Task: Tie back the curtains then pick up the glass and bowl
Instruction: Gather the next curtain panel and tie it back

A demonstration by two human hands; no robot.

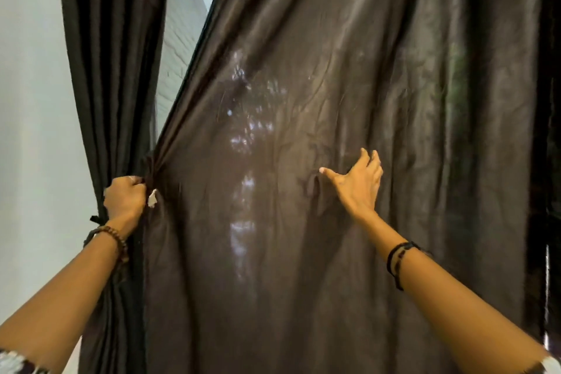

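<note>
A wide dark brown curtain panel point(303, 100) hangs in front of me and fills most of the view. Its left edge is pulled down and left into a bunch. My left hand point(124, 199) is closed on that bunched edge, next to a gathered dark curtain point(112, 55) hanging at the left. My right hand point(356, 182) is spread flat against the middle of the wide panel, fingers apart, thumb pressing a small fold. No glass or bowl is in view.
A white wall point(33, 100) stands at the left. Between the two curtains a narrow gap shows a window pane point(179, 48) with a pale wall outside. A dark tie strip point(95, 219) hangs by my left wrist.
</note>
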